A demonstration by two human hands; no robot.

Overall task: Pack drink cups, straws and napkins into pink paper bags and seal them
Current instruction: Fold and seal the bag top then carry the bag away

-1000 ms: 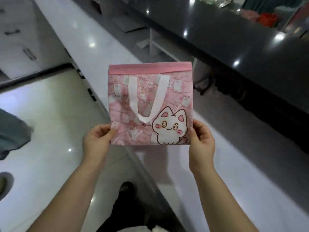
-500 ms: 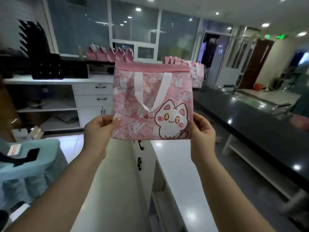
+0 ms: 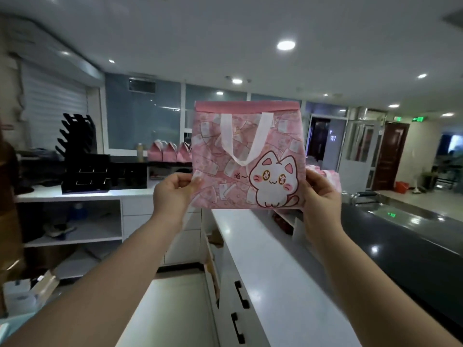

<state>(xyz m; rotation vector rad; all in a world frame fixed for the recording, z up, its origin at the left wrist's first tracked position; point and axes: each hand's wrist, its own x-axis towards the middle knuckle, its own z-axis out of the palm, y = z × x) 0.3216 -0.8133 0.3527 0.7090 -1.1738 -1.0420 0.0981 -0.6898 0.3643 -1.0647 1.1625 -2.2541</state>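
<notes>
So the person was holding the pink bag [image 3: 248,156] up at arm's length, flat and upright, top edge folded over into a plain pink band, the cat print [image 3: 274,181] facing them. The left hand [image 3: 172,194] pinched the bag's lower left corner, thumb on the front and the other fingers curled behind. The right hand [image 3: 322,194] did the same at the lower right edge, fingers wrapped round the back, so neither hand was spread wide at all. The white handle [image 3: 246,144] hung down in a loop over the front of the bag, just above the cat. The grip honestly hadn't changed from half a second before: same corners, same pinch. What changed was the view. A second earlier the bag sat over the floor and the counter edge, then it came up in front of the cabinets. Now it was raised higher still, with a lot of ceiling above it and the glass wall behind its top. Below the bag ran the white counter [image 3: 270,271], and to the bag's lower right the dark counter [image 3: 400,246]. Behind it to the left stood a row of other pink bags [image 3: 170,152] on the back worktop, and further left of those a black rack [image 3: 82,159]. A bit more pink peeked out just behind the right hand, but I couldn't tell what it was.
</notes>
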